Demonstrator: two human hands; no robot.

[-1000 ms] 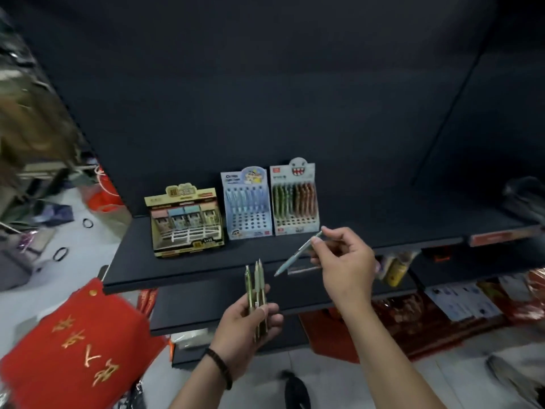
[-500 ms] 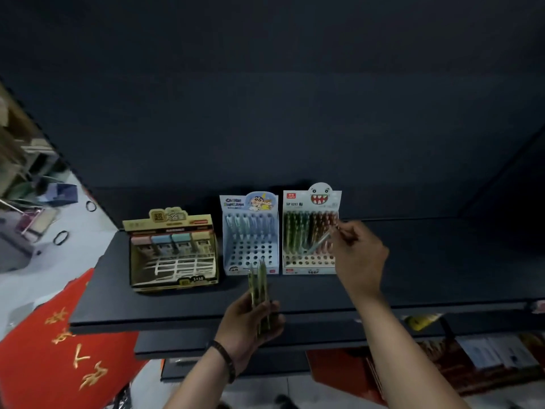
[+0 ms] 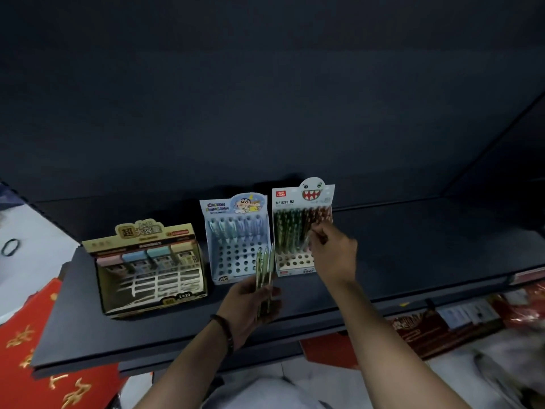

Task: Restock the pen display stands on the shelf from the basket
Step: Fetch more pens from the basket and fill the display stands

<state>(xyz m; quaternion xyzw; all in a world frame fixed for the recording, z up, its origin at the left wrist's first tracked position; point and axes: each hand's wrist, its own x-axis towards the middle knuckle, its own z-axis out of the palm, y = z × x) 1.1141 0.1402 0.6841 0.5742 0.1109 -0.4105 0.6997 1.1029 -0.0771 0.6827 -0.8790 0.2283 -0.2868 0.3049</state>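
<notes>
It's dim in here, the back panel nearly black. Edges bow and smear; the bottom-right corner is blurred.

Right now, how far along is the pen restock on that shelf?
Partly done. The monster-face stand has its back rows filled with green and brown pens; its front holes are empty. In hand: the right hand pinches one pen at that stand, and the left hand grips a bundle of green pens. Left: those front holes, plus most holes of the blue cartoon stand, which has only a back row.
</notes>
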